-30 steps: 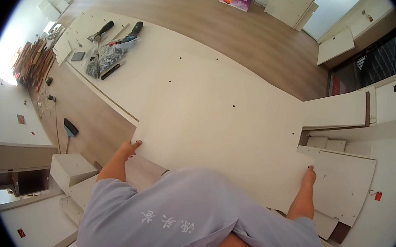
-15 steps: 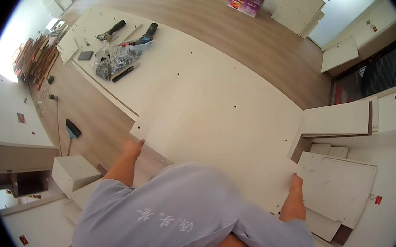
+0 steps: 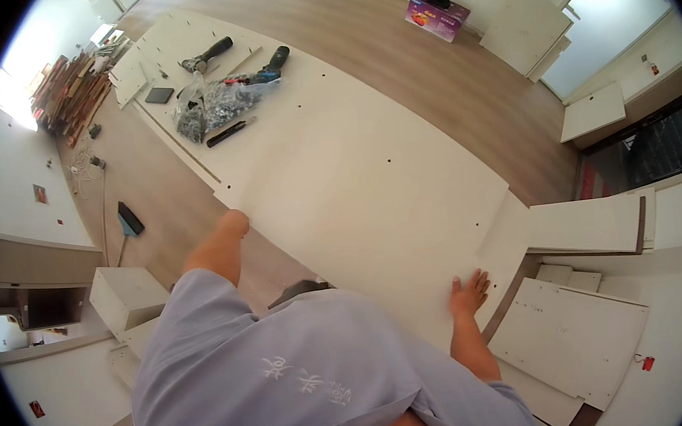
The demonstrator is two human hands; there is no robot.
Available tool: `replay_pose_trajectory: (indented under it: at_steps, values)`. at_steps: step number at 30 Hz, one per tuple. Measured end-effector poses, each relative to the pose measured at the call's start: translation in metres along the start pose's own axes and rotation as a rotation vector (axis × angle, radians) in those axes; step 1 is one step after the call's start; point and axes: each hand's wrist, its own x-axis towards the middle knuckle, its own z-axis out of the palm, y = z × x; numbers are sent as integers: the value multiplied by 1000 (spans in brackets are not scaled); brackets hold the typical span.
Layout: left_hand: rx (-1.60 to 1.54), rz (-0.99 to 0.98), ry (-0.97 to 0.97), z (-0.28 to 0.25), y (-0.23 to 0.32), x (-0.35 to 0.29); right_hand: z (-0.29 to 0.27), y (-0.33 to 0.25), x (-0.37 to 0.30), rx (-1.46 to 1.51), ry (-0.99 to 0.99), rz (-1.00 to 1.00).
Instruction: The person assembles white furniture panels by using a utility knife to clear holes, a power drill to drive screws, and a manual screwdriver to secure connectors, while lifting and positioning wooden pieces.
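A large white board (image 3: 374,209) with several small dark holes lies across another white board (image 3: 174,43), their long edges nearly lined up. My left hand (image 3: 234,222) is closed at the top board's left edge, its fingers mostly hidden. Near the opposite edge, my right hand (image 3: 470,292) rests flat on the board with fingers spread. Toward the far end lie a clear bag of metal fittings (image 3: 217,105), a black-handled tool (image 3: 208,54), a power driver (image 3: 267,67), a black pen-like tool (image 3: 230,133) and a small dark square (image 3: 160,95).
White panels (image 3: 569,330) lean at the right beside a shelf-like board (image 3: 583,225). On the left are a white box (image 3: 127,295), a brush (image 3: 130,219) and a pile of wood strips (image 3: 71,92). A purple carton (image 3: 437,18) stands by the far wall.
The top board has slid away from me, toward the tools. My right hand has moved from the board's edge to lie flat on its top. My left hand stays at the left edge.
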Motion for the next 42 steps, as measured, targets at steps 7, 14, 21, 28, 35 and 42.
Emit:
replay_pose_trajectory:
  at_steps: [7,14,21,28,35,42]
  values:
    - [-355,-92,-34,-90,11,-32,-11,-10,-1,-16,-70,93]
    - [-802,149,685,-229,-61,69,31,-59,-11,91,-60,173]
    - [-656,303,792,-352,-117,224,78,-231,-81,62,-186,326]
    - [67,357,531,-389,-93,275,63,-345,-129,105,-259,82]
    - [31,464,610,-401,-90,283,48,-353,-132,226,-291,116]
    - [-147,545,693,-451,-110,178,7,-396,-86,444,-139,-74]
